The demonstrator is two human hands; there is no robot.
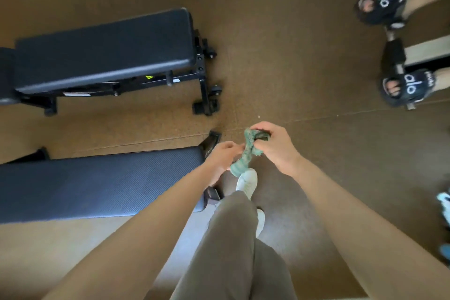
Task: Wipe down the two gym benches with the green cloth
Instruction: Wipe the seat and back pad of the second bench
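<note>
Observed: a crumpled green cloth (245, 156) is held in the air between both hands, above the brown floor (280, 61) and just past the end of the near black padded gym bench (97, 182). The right hand (276, 147) grips its upper end with curled fingers. The left hand (222, 154) pinches its lower part. The far black padded gym bench (104, 48) stands well apart. Another person's feet in black sandals (383, 8) are at the upper right.
</note>
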